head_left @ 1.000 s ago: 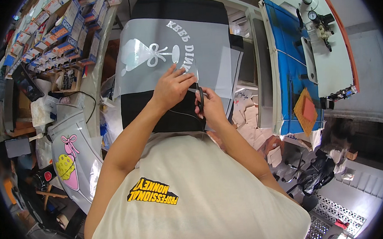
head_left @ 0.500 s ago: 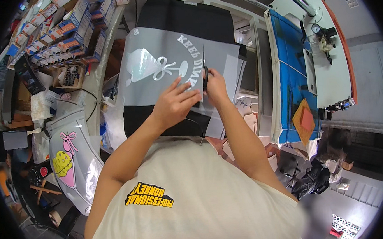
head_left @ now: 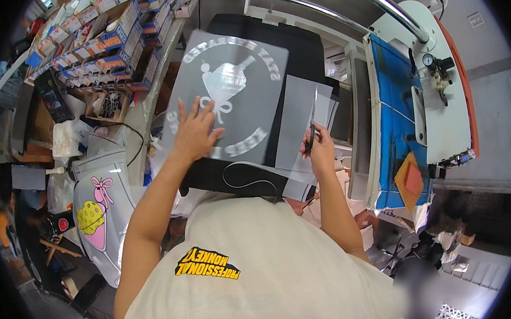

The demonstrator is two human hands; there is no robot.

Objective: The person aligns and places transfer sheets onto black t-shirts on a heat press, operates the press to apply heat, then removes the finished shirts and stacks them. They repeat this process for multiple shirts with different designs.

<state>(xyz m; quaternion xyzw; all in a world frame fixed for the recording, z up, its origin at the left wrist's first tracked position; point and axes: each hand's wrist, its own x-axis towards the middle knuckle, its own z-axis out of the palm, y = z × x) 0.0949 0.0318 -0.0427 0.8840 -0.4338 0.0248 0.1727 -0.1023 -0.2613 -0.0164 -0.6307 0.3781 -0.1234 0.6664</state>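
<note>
A translucent grey transfer film sheet (head_left: 252,110), printed with white lettering and a pale cocktail-glass figure, lies slanted on the black platen (head_left: 229,23). My left hand (head_left: 195,131) rests on its lower left part with the fingers spread, covering some of the lettering. To the right, my right hand (head_left: 322,149) is closed round the dark handles of a pair of scissors (head_left: 314,106), whose blades point away from me. Under the scissors lie plain grey film pieces (head_left: 292,113), overlapping at the platen's right edge. A thin curled film strip (head_left: 227,172) lies at the near edge.
A blue padded press bed (head_left: 388,87) with an orange-brown pad (head_left: 408,176) stands on the right, beside a pressure gauge (head_left: 429,60). Several small cartons (head_left: 119,33) are stacked at the far left. Nearer left hangs a grey film with a coloured drink print (head_left: 98,222).
The printed sheet has been turned and shifted left. My left hand has moved left and spread on it; my right hand has carried the scissors right, away from the sheet.
</note>
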